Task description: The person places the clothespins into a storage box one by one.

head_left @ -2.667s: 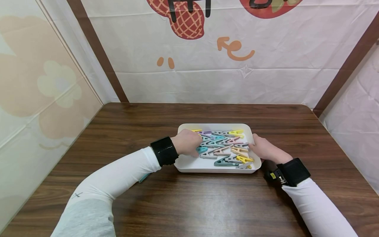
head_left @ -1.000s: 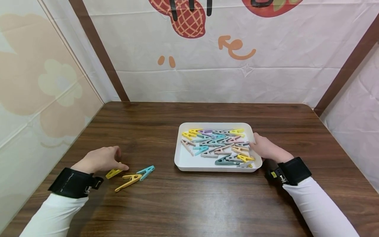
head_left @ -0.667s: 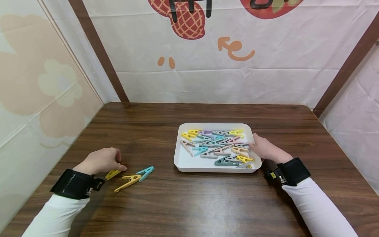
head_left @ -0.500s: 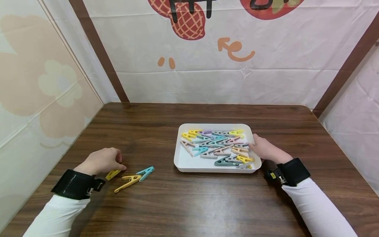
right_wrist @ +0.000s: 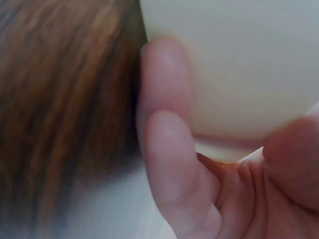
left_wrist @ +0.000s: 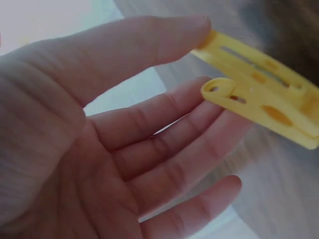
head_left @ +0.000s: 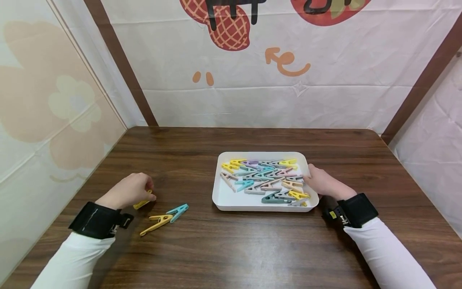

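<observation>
My left hand (head_left: 129,192), at the left of the table, pinches a yellow clothespin (head_left: 142,204) by its handle end. The left wrist view shows the thumb on one handle of that clothespin (left_wrist: 259,94) and fingertips by the other, its nose pointing away from the palm. Just right of this hand, a darker yellow clothespin (head_left: 164,219) and a light blue clothespin (head_left: 178,211) lie touching on the wood. My right hand (head_left: 326,182) grips the right end of a white tray (head_left: 231,202), fingers curled at its rim. Several clothespins in mixed colours lie inside the tray.
The brown wooden table (head_left: 252,249) carries the tray right of its middle. Behind the table hangs a white printed cloth (head_left: 252,104), and similar cloths stand at the left and right.
From the tray, my left hand has moved to the table's left and taken hold of the yellow clothespin. Lately it has shifted slightly away and right with it. The right hand stays put.
</observation>
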`<state>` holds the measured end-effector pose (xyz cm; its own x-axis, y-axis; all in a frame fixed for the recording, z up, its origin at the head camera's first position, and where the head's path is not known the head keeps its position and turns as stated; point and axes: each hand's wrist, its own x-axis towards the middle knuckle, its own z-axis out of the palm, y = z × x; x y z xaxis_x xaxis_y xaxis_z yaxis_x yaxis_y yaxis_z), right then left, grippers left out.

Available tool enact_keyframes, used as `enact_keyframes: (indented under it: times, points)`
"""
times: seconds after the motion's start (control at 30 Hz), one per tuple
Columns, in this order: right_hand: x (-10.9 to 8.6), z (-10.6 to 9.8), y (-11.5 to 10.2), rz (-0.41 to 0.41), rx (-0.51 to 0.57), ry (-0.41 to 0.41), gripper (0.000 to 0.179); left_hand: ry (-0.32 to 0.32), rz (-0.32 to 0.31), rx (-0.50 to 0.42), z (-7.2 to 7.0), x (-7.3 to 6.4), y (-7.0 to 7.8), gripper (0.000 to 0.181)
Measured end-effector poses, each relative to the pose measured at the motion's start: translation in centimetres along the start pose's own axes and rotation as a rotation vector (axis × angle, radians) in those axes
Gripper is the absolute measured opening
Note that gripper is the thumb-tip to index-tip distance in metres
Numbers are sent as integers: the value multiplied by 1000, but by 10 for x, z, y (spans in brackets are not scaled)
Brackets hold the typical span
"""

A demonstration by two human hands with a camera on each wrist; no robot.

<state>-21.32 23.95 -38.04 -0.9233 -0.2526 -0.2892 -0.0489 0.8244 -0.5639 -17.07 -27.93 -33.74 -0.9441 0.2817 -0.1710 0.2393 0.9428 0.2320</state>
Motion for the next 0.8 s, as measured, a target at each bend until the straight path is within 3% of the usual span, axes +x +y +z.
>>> enact_keyframes:
  times: [0.47, 0.8]
  points:
    - [2, 1, 1, 21, 11, -5, 51, 164, 221, 49, -9, 26, 64, 27]
    - [1, 1, 0, 12, 16, 6, 47, 137, 383, 83, -11, 38, 114, 28]
